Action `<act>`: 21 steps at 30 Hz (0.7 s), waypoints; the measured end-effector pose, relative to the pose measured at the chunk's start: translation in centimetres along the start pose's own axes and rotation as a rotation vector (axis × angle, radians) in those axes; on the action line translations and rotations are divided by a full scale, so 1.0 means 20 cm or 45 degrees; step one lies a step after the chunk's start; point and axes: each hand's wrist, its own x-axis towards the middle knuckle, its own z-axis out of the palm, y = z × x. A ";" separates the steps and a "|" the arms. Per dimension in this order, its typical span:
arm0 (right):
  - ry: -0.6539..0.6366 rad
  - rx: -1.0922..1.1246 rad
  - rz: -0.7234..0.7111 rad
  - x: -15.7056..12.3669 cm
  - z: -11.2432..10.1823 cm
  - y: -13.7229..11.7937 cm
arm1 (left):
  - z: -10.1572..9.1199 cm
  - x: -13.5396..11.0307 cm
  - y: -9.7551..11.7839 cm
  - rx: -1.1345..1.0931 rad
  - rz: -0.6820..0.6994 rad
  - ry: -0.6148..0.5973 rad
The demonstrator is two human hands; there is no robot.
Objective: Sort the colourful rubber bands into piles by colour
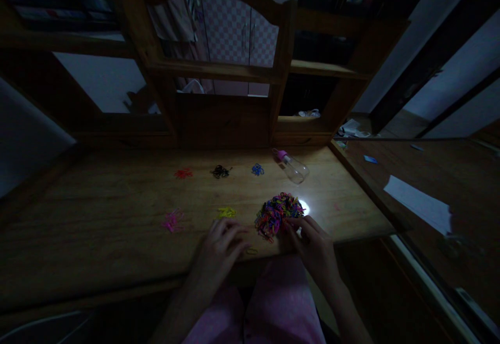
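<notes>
A mixed heap of small coloured rubber bands (278, 213) lies on the wooden desk (117, 203) in front of me. My right hand (310, 242) touches the heap's near right edge, its fingers curled as in a pinch. My left hand (222, 242) rests flat on the desk left of the heap, fingers spread, with a single yellow band (252, 251) beside it. Sorted little piles lie further out: yellow (226, 212), pink (172, 221), red (183, 173), black (220, 171) and blue (257, 169).
A clear plastic bottle with a pink cap (292, 167) lies on its side behind the heap. A bright spot of light (304, 207) falls beside the heap. Wooden shelves (219, 70) rise at the back. A second desk top (429, 187) with papers stands at the right.
</notes>
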 end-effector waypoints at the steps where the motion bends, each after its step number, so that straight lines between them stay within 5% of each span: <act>1: 0.003 -0.003 0.001 0.00 0.00 0.00 | 0.03 -0.02 0.03 -0.003 0.028 -0.068; 6: 0.015 0.002 -0.025 0.01 -0.01 -0.01 | 0.12 -0.04 0.06 0.155 -0.037 -0.090; 15: 0.024 -0.003 -0.044 0.01 -0.01 -0.03 | -0.01 0.05 -0.05 0.355 -0.143 0.333; 21: -0.012 0.022 -0.059 0.02 0.02 -0.05 | -0.02 -0.08 -0.05 0.215 -0.110 0.330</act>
